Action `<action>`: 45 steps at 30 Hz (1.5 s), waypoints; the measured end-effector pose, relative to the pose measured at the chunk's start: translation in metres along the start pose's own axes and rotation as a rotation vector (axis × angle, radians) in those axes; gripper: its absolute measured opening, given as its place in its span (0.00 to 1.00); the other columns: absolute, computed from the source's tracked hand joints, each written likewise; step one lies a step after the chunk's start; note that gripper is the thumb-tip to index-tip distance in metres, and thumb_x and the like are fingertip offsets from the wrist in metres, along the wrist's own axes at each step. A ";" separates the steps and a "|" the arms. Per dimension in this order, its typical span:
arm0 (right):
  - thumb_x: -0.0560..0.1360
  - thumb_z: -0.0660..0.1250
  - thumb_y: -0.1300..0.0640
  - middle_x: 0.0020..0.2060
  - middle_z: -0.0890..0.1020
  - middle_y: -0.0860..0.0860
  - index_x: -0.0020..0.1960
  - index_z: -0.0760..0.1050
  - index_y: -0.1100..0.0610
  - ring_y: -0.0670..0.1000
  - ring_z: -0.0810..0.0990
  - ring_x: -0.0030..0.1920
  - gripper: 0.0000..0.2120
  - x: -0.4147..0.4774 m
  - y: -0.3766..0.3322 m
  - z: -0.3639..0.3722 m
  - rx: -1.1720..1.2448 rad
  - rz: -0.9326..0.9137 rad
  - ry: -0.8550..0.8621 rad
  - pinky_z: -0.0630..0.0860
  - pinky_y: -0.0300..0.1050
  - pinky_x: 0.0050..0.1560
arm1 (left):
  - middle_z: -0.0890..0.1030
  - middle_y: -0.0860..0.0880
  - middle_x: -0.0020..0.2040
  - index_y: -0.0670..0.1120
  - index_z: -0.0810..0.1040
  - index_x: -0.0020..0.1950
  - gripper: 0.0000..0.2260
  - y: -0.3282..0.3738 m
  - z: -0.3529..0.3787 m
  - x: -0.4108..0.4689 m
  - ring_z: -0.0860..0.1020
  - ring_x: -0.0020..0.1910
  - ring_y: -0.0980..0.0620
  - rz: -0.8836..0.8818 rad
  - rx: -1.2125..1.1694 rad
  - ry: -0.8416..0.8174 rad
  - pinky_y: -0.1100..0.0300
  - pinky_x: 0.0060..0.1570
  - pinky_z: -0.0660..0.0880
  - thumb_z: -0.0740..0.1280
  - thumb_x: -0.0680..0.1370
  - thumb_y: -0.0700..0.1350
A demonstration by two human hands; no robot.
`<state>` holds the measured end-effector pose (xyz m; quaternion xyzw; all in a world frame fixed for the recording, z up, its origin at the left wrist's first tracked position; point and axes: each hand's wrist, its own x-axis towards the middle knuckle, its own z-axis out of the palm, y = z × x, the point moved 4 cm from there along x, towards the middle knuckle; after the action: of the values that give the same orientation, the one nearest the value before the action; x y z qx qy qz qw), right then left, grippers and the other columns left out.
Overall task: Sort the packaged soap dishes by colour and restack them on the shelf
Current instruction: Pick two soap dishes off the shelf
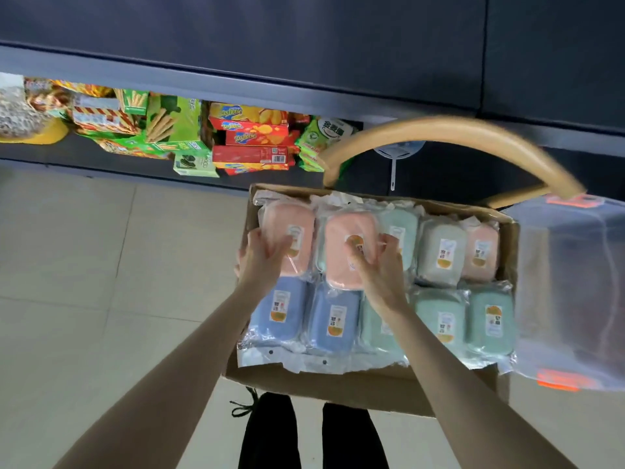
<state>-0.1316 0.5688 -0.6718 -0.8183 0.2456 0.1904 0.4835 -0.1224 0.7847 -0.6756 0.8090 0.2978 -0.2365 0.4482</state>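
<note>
Dark shelving fills the 12 o'clock side, its lower shelf crowded with snack boxes. Pale tiled floor spreads toward 9 o'clock. The cardboard box sits centre, apparently on a wooden chair whose curved back arches at 1 o'clock, and a clear lidded bin crowds it at 3 o'clock.

All the soap dishes are in the box, none on the shelf. Blue and green ones lie at 6 o'clock; pink, green and grey are mixed at 12.

The left hand clasps the left pink dish. The right hand curls its fingers onto the raised pink dish.

The glossy wrappers look slippery, so a pack lifted by the film alone could slide free. Leaning on the box's near edge might tip it off its perch.
</note>
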 end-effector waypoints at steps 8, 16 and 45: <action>0.73 0.68 0.42 0.59 0.67 0.52 0.64 0.68 0.61 0.48 0.62 0.59 0.29 0.011 0.000 0.028 -0.120 -0.050 0.149 0.60 0.39 0.59 | 0.71 0.46 0.56 0.42 0.70 0.63 0.23 -0.010 0.012 0.051 0.70 0.61 0.43 0.040 0.106 -0.028 0.49 0.63 0.68 0.66 0.76 0.56; 0.77 0.65 0.44 0.68 0.68 0.53 0.77 0.55 0.51 0.55 0.65 0.69 0.35 0.014 -0.005 0.034 -0.053 -0.051 0.220 0.65 0.55 0.67 | 0.72 0.43 0.61 0.42 0.69 0.65 0.27 -0.011 0.013 0.057 0.73 0.57 0.43 0.116 0.162 0.042 0.50 0.58 0.71 0.68 0.74 0.58; 0.75 0.69 0.54 0.71 0.64 0.59 0.76 0.59 0.57 0.60 0.65 0.71 0.33 -0.103 -0.144 -0.177 -0.636 -0.161 0.036 0.66 0.54 0.69 | 0.78 0.43 0.58 0.45 0.72 0.67 0.19 0.222 -0.059 -0.155 0.78 0.53 0.44 1.008 0.840 -0.175 0.53 0.49 0.74 0.65 0.78 0.49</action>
<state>-0.1166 0.4937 -0.4332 -0.9483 0.1171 0.2041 0.2130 -0.0716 0.7011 -0.4168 0.9331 -0.2724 -0.1585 0.1729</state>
